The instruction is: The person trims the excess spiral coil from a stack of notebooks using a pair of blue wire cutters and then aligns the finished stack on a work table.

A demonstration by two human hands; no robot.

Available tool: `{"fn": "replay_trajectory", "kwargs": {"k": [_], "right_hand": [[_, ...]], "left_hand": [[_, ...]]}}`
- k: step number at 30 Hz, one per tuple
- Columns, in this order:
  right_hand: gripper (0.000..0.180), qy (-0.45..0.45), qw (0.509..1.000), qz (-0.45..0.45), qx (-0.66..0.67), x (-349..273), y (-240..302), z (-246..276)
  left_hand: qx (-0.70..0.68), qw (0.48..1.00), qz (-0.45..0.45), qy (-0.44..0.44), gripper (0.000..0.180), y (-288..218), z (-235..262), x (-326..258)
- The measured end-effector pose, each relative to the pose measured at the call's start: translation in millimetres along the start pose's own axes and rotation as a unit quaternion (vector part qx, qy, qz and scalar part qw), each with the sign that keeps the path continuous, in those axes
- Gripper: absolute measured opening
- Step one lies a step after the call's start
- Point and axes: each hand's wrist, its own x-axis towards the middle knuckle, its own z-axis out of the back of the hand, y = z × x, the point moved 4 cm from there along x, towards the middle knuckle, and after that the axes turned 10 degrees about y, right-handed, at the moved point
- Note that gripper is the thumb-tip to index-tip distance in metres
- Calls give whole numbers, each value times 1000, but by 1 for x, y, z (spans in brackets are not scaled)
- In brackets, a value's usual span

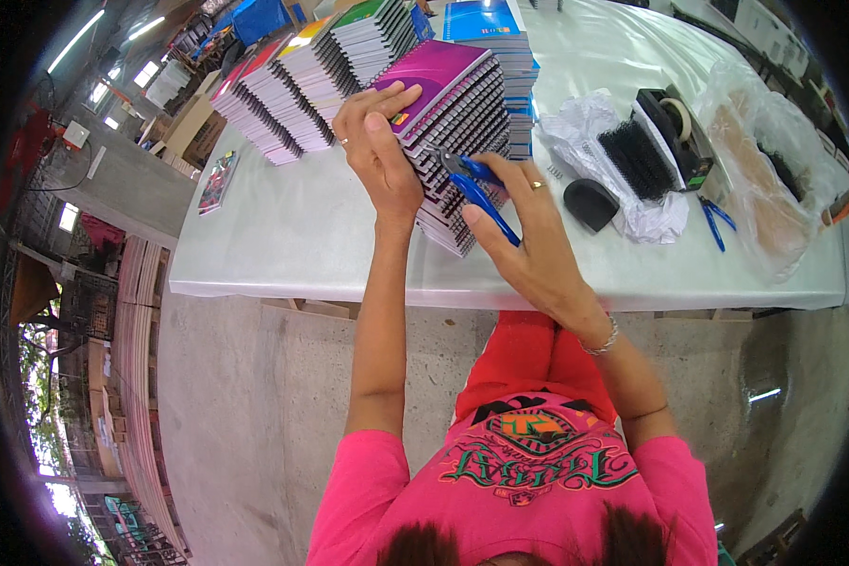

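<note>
A tall stack of spiral notebooks with a purple cover (pixel 436 74) on top stands in front of me on the table. My left hand (pixel 379 141) grips the top notebook at its left corner, fingers over the cover. In my right hand (pixel 533 222) is a pair of cutting pliers (pixel 481 203) with blue handles. Their jaws meet the black wire binding (pixel 455 127) near the top of the stack's front side. What lies between the jaws is too small to make out.
Behind stand stacks of notebooks with red (pixel 259 61), yellow (pixel 307 42), green (pixel 363 14) and blue covers (pixel 481 21). To the right lie black wire coils (pixel 637 158) on crumpled paper, a tape dispenser (pixel 674 132), a black rounded object (pixel 591 204), another blue pliers (pixel 717 223) and a plastic bag (pixel 759 179).
</note>
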Motion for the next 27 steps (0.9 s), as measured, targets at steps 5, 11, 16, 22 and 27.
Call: {"fn": "replay_trajectory", "kwargs": {"k": [5,11,16,22,27], "right_hand": [[56,-71,980,67,-172,-7,4,-3],[56,-77,983,61,-157,-3,2,-6],[46,-64,987,52,-135,1,1,-5],[37,295,782,-253,486,8,-18,-1],[48,-45,994,23,-101,-4,-4,-2]], "left_hand": [[-24,999,-16,-26,50,0,0,0],[-18,999,-14,-22,53,0,-1,0],[-30,999,-14,-28,51,-1,-3,0],[-19,999,-6,-27,52,-1,2,-2],[-40,998,-9,-41,53,3,-3,-2]]}}
